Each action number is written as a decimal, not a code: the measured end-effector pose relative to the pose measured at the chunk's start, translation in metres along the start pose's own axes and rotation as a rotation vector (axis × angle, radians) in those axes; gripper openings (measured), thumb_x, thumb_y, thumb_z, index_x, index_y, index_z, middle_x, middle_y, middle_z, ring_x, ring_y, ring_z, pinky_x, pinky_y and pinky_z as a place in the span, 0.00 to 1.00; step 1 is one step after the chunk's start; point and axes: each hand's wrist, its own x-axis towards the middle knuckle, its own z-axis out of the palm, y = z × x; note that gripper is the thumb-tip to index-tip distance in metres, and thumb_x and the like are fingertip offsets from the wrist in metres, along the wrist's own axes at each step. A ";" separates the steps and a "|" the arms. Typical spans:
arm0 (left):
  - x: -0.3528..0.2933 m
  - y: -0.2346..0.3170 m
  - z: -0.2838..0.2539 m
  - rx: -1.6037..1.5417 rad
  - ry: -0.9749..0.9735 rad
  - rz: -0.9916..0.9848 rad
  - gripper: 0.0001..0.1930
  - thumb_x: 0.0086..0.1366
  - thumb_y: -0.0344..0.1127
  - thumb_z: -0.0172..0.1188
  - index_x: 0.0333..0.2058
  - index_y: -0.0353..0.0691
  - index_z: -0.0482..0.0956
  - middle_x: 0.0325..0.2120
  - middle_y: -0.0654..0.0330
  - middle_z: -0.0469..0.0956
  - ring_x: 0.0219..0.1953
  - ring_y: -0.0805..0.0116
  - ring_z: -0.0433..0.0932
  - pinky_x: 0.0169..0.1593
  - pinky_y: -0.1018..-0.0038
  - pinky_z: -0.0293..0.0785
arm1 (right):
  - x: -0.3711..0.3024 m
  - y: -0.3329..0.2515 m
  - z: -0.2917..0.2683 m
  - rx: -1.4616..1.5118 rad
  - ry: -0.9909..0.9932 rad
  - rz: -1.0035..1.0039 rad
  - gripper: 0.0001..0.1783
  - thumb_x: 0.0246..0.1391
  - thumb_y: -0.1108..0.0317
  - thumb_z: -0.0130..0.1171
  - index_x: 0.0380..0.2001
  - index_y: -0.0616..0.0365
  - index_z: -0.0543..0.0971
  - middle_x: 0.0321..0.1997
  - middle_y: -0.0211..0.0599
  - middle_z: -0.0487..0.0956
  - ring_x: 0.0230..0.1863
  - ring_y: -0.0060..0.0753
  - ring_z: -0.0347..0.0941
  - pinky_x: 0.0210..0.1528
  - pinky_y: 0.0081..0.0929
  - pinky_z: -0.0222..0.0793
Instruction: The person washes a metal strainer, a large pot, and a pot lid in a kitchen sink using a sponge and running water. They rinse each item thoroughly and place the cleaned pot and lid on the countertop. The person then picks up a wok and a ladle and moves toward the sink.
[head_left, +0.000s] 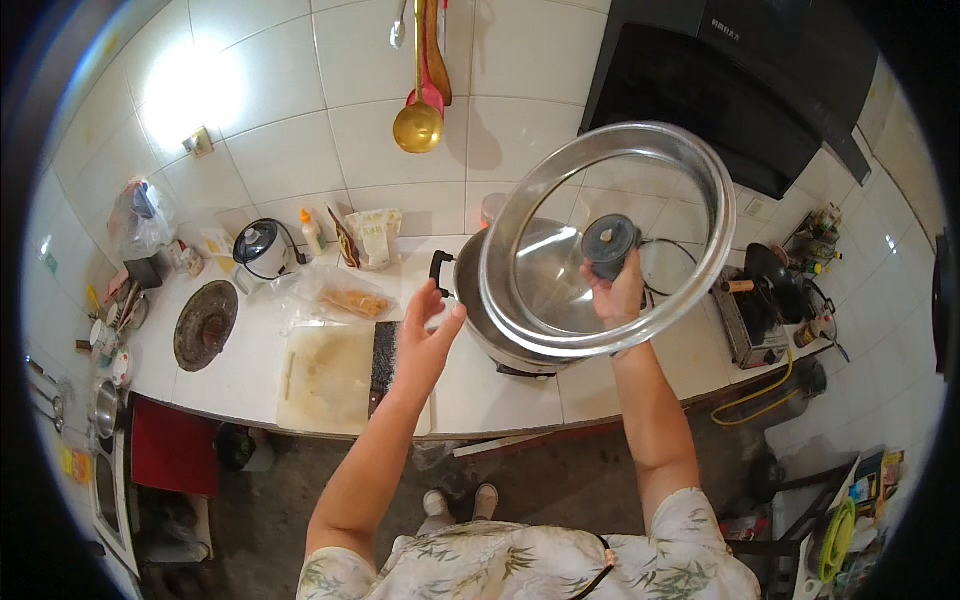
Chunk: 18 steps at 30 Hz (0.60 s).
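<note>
My right hand (617, 292) grips the dark round knob of a large glass lid (512, 268) with a wide steel rim. The lid is tilted and held up above a big steel pot (482, 325), hiding much of its right side. Beside the pot's left side handle (438, 268), black and looped, is my left hand (430, 338). Its thumb and fingers are apart with nothing plainly held; whether a fingertip touches the handle I cannot tell. The pot stands on the white tiled counter (490, 405).
Left of my left hand lie a pale cutting board (320, 385) and a plastic bag of food (345, 300). A rice cooker (265, 250) stands farther back. At the right is a gas stove (745, 325) with a black wok (775, 280). A gold ladle (417, 128) hangs on the wall.
</note>
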 end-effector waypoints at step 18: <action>-0.181 -0.043 -0.275 -0.755 0.312 -0.537 0.13 0.57 0.28 0.45 0.41 0.28 0.68 0.33 0.46 0.74 0.34 0.54 0.77 0.40 0.61 0.75 | -0.217 0.249 0.172 -0.050 -0.465 0.595 0.19 0.60 0.53 0.34 0.42 0.53 0.69 0.37 0.35 0.75 0.35 0.33 0.72 0.36 0.36 0.72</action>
